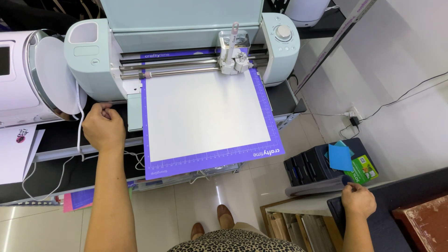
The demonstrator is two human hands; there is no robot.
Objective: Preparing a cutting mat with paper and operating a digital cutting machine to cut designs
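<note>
— Where the dark bench [56,135] crosses the left and middle of the frame, what stands on it?

— A pale green cutting machine [182,42] at the top centre, its lid raised. A purple mat [212,158] carrying a white sheet [205,109] sticks out of its mouth toward the viewer, past the bench edge. The cutting head [234,58] sits on its rails over the sheet's upper right corner.

— And the hands?

— The left hand [103,127], left of centre, is curled closed just beside the mat's left edge, thumb and fingers pinched at the machine's lower front. What it pinches I cannot tell — a white cord [80,126] runs close by. The right hand [358,199], lower right, has its fingers folded down on the end of a dark rolled sheet [317,186] lying on a pale counter [303,204].

— The room?

— Glossy cream floor tiles [210,205] below the bench, and a white wall at right with a black cable [406,95] running to a plug. Near the right hand sits a black drawer box [310,165] with blue paper [339,157] and a green card [363,169] on top.

— Anything cut off?

— A white round-faced machine [28,74] is cropped by the left edge; its white disc [56,74] covers part of the cutter's side. A paper [18,151] below it is also cut off. Two brown shoes [212,223] show at the bottom, partly hidden by leopard-print clothing [233,241].
</note>
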